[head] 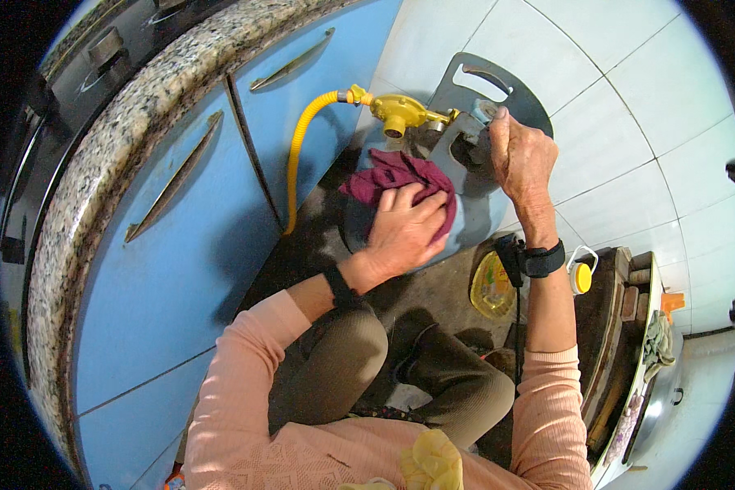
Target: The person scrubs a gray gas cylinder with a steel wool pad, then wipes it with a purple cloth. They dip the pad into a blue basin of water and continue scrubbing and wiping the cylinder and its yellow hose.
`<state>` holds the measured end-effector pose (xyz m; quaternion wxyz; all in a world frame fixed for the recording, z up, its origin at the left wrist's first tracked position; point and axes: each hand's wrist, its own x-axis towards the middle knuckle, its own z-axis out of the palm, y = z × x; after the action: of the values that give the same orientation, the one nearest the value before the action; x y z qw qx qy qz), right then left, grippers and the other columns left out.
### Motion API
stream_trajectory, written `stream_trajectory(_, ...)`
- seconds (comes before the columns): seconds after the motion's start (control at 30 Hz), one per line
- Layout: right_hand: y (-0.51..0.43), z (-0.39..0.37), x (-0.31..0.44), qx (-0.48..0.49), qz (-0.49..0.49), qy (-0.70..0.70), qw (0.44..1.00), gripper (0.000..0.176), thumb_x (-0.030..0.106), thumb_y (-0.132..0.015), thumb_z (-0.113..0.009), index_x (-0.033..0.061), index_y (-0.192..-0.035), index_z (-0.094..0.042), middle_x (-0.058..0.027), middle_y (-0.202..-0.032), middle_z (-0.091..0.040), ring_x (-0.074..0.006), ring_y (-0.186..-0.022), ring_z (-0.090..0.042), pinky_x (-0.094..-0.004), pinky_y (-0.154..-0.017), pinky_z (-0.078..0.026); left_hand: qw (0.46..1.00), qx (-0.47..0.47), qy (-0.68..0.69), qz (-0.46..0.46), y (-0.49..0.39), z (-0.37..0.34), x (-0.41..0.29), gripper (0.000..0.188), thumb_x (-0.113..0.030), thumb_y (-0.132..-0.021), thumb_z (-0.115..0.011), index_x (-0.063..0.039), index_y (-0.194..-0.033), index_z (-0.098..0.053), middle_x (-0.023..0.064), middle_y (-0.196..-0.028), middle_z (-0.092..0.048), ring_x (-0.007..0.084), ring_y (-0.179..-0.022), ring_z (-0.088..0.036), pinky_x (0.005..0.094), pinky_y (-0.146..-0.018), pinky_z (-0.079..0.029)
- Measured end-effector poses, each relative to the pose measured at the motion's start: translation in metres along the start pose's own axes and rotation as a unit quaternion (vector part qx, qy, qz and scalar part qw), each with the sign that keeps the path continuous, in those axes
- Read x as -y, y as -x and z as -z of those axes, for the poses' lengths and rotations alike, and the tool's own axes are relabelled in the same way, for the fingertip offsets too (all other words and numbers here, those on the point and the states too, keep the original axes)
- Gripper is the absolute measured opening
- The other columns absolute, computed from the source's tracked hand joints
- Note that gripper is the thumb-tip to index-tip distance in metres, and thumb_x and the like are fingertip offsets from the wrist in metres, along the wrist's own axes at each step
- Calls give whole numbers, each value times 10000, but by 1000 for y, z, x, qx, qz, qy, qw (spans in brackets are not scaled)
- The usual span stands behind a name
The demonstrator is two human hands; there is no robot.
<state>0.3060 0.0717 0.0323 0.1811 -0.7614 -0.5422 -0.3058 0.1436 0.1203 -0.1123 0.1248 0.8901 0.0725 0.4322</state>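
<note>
A grey gas cylinder [481,214] stands in the corner before me, with a metal collar [450,79] around its top. My left hand [407,226] presses a crumpled maroon cloth [398,171] on the cylinder's near shoulder, fingers spread over the folds. At the collar's right side my right hand [523,156] is curled around the rim, thumb up; its fingertips are partly hidden. Close to that thumb is the pale blue valve knob [484,111]. A yellow gas regulator [401,113] is joined to the valve, and a yellow corrugated hose [295,153] runs from it down behind the cabinet edge.
Blue cabinet doors [177,263] under a granite counter edge [104,171] rise on the left. White wall tiles [612,128] lie behind and right. A clear yellow-labelled plastic bottle [493,285] is on the floor, near a white jug with a yellow cap [582,278] and a low wooden shelf [603,331].
</note>
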Motion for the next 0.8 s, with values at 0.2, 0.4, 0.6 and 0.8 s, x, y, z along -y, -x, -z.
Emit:
stream_trajectory(0.2,-1,0,0,9,0,10,1000,411,353,-1007,-429,110,-900,-742,-174,-584,-615,-362,-527,-618,-447,-505,-470,994,84,-69,-11,-14,-13,-30,440,-344,-699,-759,-56,-1020,-675,84,-1199,-595,302,-1043,-501,429,-819,-389)
stream_trajectory(0.4,-1,0,-2,-11,23,-13,1000,543,372,-1037,-361,44,-731,-668,-199,-533,-535,-381,-486,-554,-443,-488,-420,970,146,-114,-157,-30,-43,-56,317,-261,-809,-558,-45,-983,-712,121,-1194,-596,309,-1090,-491,460,-928,-374)
stream_trajectory(0.6,0,1,-3,2,19,-5,1000,446,356,-1020,-397,94,-866,-724,-182,-566,-587,-360,-509,-593,-439,-503,-455,989,48,-14,-142,32,-30,-1,456,-437,-664,-764,-185,-1027,-647,-8,-1342,-528,257,-1234,-450,482,-956,-360)
stream_trajectory(0.8,-1,-1,-2,6,-3,18,1000,426,357,-1015,-409,120,-914,-749,-165,-575,-612,-340,-522,-620,-426,-505,-470,984,-94,57,142,71,-17,75,368,-269,-863,-664,65,-977,-561,236,-1235,-502,417,-1110,-491,505,-960,-411)
